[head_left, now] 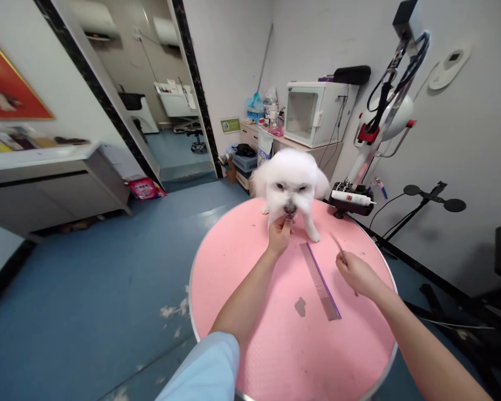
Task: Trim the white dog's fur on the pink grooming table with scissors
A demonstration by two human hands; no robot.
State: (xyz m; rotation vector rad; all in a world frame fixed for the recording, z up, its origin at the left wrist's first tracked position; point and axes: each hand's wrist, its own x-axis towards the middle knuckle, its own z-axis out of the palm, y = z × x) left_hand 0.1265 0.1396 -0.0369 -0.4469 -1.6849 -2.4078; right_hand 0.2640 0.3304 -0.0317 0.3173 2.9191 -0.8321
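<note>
At the left fingertips: white dog (291,178), standing at the far edge of the round pink table (275,334), facing the camera. Left hand (279,235) is under its muzzle, fingers bunched together and pinching the chin fur, touching the mouth area.

Right of those fingers, apart from the dog: right hand (357,273), fingers curled closed around a thin grooming tool (338,245). Its tip pokes up past the fingers toward the dog's front paw; a short bit shows below the hand. Can't tell exactly what the tool is, too thin and blurred.

Between the two hands, lying flat on the table: long metal comb (319,273) with a purple spine, untouched, running diagonally away from the dog. Just beyond the comb's near end: small grey patch (300,306) on the pink surface.

Beyond the right hand's fingers, past the table rim: black tray (353,203) holding a white tube, clamped on the stand of a dryer (386,120).

Behind the dog: white cabinet box (315,111) on a counter.

Left of the left hand, below the table: blue floor (87,278) with white fur clumps (173,310).
</note>
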